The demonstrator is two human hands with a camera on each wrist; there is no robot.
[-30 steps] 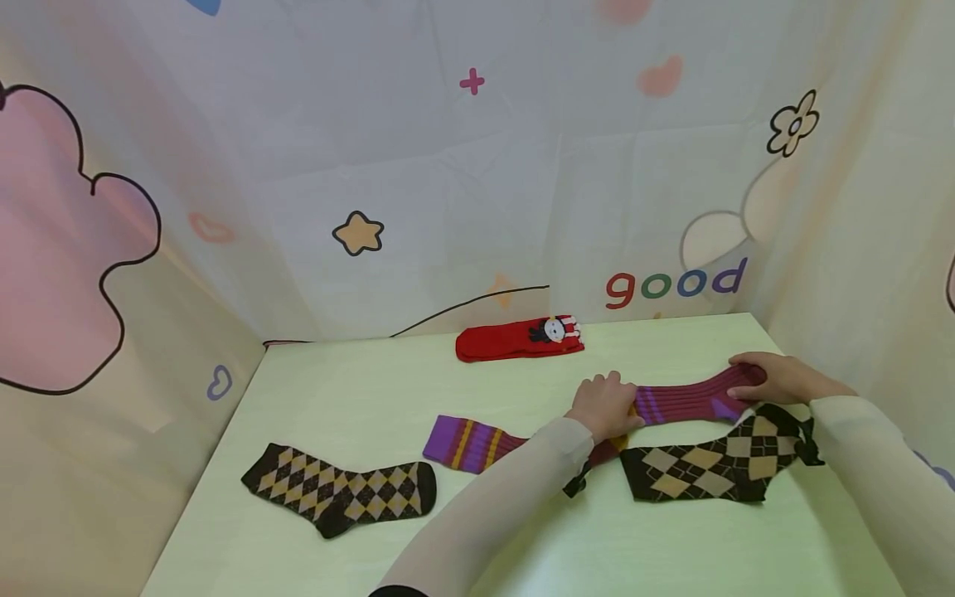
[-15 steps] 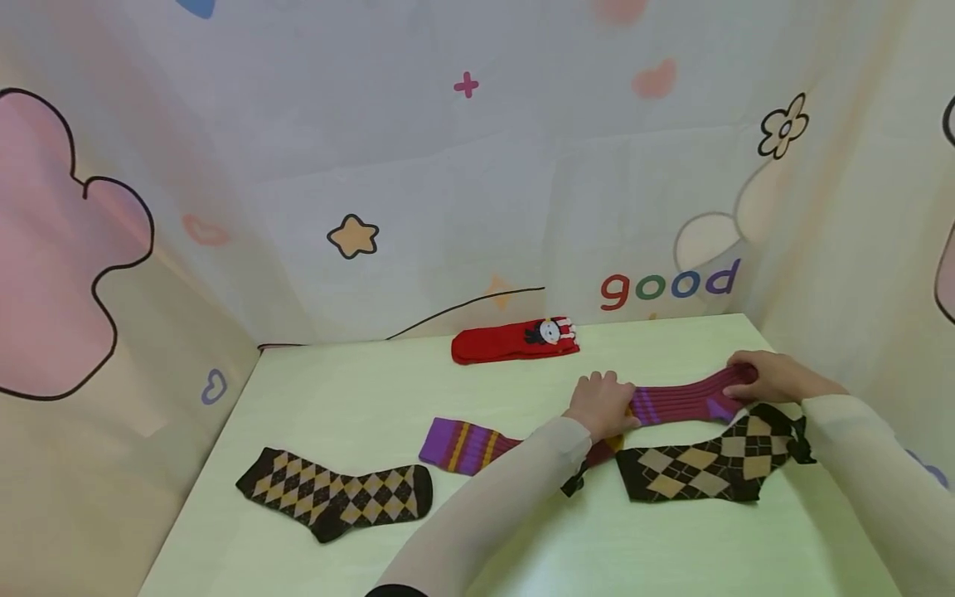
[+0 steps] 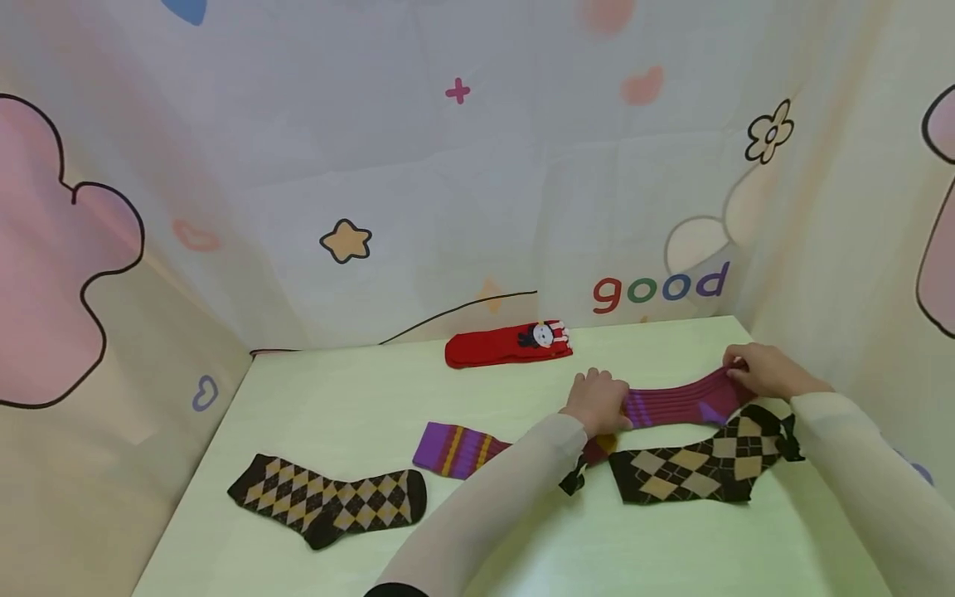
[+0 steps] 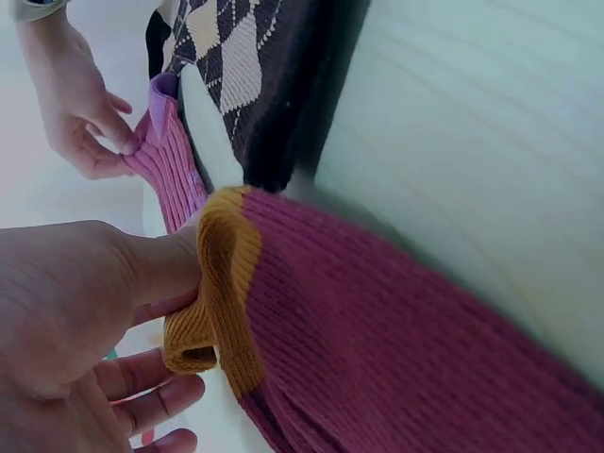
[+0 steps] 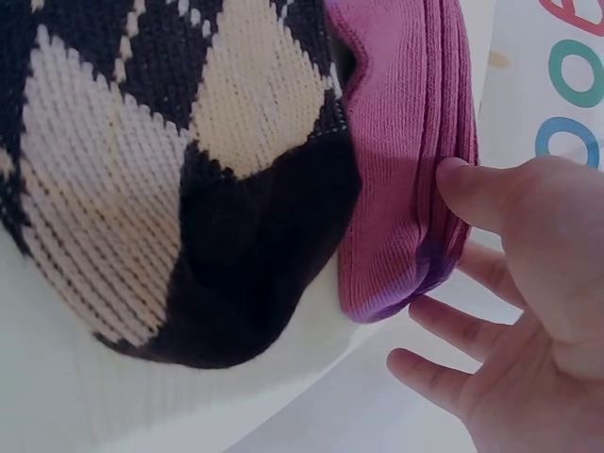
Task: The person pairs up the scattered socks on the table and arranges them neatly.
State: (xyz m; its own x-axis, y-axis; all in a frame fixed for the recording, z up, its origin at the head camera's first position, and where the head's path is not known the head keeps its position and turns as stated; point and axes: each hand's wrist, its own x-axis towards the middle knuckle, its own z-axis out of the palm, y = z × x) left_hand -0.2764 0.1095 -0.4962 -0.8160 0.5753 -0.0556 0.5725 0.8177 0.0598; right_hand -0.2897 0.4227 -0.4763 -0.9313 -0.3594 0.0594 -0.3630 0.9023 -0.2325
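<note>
Your left hand, just past an argyle sock, grips one end of the ribbed maroon sock on the right of the table; your right hand pinches its other end; farther back, a red sock lies near the curtain.

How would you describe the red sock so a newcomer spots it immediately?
Find the pale table and follow it to its back edge, near the printed fabric. The red sock lies there, set apart from the argyle socks and striped socks by its white-faced cartoon figure.
</note>
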